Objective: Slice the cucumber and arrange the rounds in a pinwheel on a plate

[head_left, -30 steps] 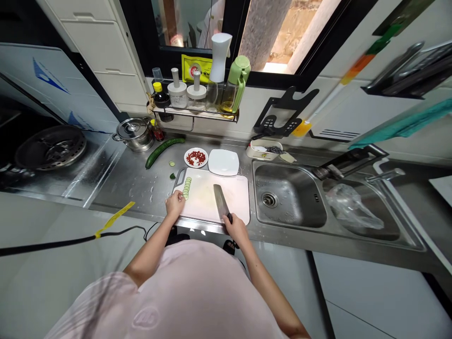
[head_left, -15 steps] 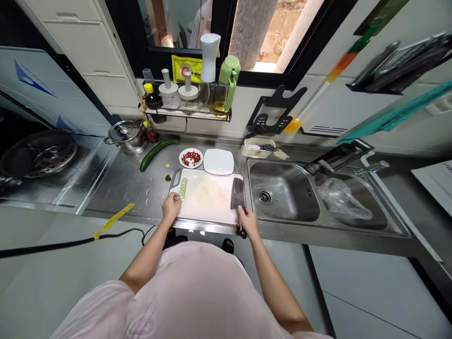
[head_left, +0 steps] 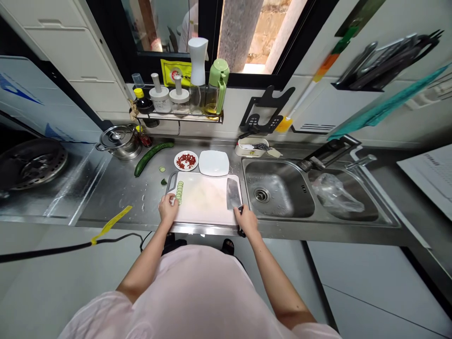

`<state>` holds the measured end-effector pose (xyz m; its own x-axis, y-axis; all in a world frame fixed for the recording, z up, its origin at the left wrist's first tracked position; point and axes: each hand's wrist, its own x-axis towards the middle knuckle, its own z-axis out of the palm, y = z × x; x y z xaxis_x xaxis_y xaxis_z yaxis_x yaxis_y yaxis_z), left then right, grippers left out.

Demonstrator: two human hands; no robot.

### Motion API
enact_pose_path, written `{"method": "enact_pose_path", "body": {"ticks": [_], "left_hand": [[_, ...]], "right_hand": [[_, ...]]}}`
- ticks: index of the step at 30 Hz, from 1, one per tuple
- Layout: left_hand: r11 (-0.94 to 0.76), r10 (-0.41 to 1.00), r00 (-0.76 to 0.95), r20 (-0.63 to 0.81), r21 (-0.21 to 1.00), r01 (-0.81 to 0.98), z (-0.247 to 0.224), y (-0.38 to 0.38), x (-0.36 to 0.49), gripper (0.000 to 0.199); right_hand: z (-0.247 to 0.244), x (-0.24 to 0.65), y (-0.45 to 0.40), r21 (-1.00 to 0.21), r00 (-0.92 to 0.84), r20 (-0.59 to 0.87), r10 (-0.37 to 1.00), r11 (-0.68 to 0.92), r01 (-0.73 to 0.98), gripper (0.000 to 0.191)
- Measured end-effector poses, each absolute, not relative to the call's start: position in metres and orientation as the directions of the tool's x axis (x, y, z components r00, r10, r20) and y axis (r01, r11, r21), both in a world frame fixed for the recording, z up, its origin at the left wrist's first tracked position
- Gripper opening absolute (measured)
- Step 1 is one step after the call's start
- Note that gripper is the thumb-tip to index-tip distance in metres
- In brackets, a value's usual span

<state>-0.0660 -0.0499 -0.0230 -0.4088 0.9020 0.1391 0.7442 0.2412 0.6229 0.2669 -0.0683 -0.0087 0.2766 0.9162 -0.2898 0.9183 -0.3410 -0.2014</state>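
Note:
A white cutting board (head_left: 205, 202) lies on the steel counter. Overlapping cucumber slices (head_left: 180, 192) form a row near its left side. My left hand (head_left: 168, 208) is at the board's left front edge beside the lowest slices, fingers bent together; what they hold, if anything, is too small to tell. My right hand (head_left: 247, 221) grips the black handle of a cleaver (head_left: 233, 194), whose blade lies flat on the board's right side. Behind the board are a round plate of chopped red pieces (head_left: 186, 161), a white square plate (head_left: 213, 163) and a whole cucumber (head_left: 151, 157).
The double sink (head_left: 278, 188) is on the right, with a plastic bag (head_left: 337, 193) in its far basin. A lidded pot (head_left: 120, 141) and a stove burner (head_left: 31, 162) stand left. Seasoning jars fill the wall shelf (head_left: 183, 117).
The whole view has shifted slightly. Both hands stay at the same edges of the board, and the cleaver still lies on its right side.

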Motion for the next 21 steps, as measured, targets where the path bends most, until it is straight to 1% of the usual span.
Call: {"method": "enact_pose_path", "body": {"ticks": [3,5,9,14,17,21], "left_hand": [[0.194,0.914,-0.378,0.149,0.658,0.728,-0.02,-0.042,-0.06,0.02],[0.166,0.924,-0.355,0.144,0.684,0.71,-0.019,-0.036,-0.054,0.019],[0.135,0.935,-0.332,0.128,0.735,0.664,-0.017,-0.018,-0.039,0.022],[0.119,0.964,-0.262,0.054,0.792,0.599,-0.016,0.009,-0.021,0.026],[0.134,0.97,-0.244,0.016,0.798,0.587,-0.016,0.023,-0.014,0.028],[0.191,0.968,-0.244,-0.061,0.809,0.556,-0.021,0.042,-0.006,0.031]], "right_hand": [[0.001,0.263,-0.066,-0.107,0.273,-0.329,0.904,-0.323,0.94,0.047],[0.004,0.261,-0.065,-0.068,0.263,-0.342,0.902,-0.303,0.951,0.046],[0.006,0.26,-0.063,-0.043,0.229,-0.354,0.907,-0.26,0.965,0.044],[0.012,0.263,-0.055,-0.026,0.224,-0.358,0.906,-0.25,0.968,0.042],[0.019,0.266,-0.04,-0.039,0.235,-0.32,0.918,-0.261,0.965,0.044],[0.026,0.27,-0.008,-0.13,0.202,-0.273,0.94,-0.244,0.961,0.043]]}}
